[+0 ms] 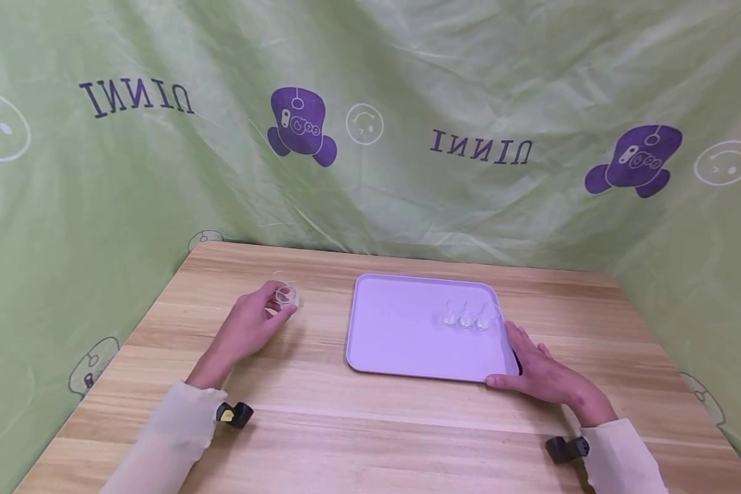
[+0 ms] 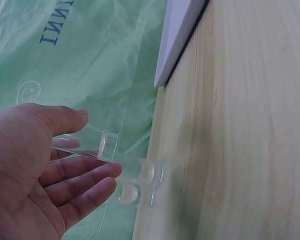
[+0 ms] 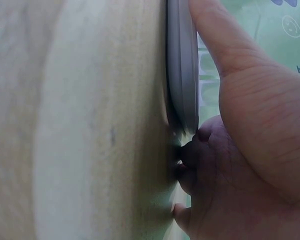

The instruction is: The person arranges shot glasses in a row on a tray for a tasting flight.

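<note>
Green cloth behind and at both sides, creased, printed with purple figures, pale faces and dark lettering. In front of it, wood-grain table. On table, toward far edge: pale purple tray, flat, low-rimmed, corners rounded. Pale sleeves on both forearms. Right hand touching tray at near right corner: spread wide, thumb at near edge, fingers against right side. Left hand over left part of table, well apart from tray; thumb and fingers parted, loosely bent around a clear piece; gripping or merely touching, cannot tell. Black devices at both cuffs. Last, the small stuff. Clear piece at left fingertips, left of tray; in left wrist view, several clear round forms there, one nearest thumb, two lower, near tabletop; joined or separate, cannot tell. Tray trio, also clear: side by side in a row, on right half of tray, near right rim.
</note>
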Motion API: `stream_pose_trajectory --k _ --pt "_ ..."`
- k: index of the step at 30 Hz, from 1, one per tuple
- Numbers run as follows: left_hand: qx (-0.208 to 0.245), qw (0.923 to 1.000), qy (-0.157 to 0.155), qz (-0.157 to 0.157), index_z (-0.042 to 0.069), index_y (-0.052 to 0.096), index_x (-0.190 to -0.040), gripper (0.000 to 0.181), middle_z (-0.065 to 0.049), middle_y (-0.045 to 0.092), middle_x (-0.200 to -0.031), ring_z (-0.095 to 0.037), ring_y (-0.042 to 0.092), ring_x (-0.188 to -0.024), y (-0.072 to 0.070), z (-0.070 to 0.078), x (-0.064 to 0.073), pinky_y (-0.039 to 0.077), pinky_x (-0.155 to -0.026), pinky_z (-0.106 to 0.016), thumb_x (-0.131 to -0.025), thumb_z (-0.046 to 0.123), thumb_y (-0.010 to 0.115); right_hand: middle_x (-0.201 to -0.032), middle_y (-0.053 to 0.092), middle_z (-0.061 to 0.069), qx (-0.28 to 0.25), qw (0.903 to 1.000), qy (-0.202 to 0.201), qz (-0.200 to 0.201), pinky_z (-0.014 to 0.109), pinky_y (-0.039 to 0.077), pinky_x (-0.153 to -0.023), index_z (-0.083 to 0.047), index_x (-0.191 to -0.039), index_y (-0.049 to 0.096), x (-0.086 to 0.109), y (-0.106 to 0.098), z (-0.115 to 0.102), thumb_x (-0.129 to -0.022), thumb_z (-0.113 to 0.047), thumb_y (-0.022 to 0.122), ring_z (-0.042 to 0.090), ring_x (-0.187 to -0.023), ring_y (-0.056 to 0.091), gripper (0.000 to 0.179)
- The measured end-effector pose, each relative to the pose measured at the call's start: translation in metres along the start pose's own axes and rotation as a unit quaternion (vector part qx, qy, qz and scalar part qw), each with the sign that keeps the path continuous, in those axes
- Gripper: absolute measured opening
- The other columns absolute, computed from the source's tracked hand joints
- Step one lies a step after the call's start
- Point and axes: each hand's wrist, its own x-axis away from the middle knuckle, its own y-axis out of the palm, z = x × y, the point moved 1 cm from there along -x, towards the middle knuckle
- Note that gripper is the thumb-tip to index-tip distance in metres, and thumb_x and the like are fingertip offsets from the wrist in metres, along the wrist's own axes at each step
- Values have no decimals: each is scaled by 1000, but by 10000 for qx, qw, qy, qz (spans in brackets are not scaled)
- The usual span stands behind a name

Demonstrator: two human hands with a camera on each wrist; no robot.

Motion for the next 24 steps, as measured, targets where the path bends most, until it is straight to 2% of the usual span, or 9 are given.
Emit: stream_pose_trajectory --k 11,24 --pt "87 9993 348 -145 1 63 -123 33 -8 72 -103 -21 69 -90 22 18 -14 59 -77 -39 -98 18 73 -161 11 40 76 10000 38 -41 80 5 -108 10 -159 6 -2 -2 -2 -89 -47 79 59 -147 5 116" --pt "271 9967 601 -484 1 63 -124 34 -5 71 -99 -17 68 -88 65 43 -31 58 -77 -33 -96 17 74 -162 10 39 24 10000 -35 -8 82 3 -106 7 -160 6 1 0 2 -89 -45 79 59 -147 4 115"
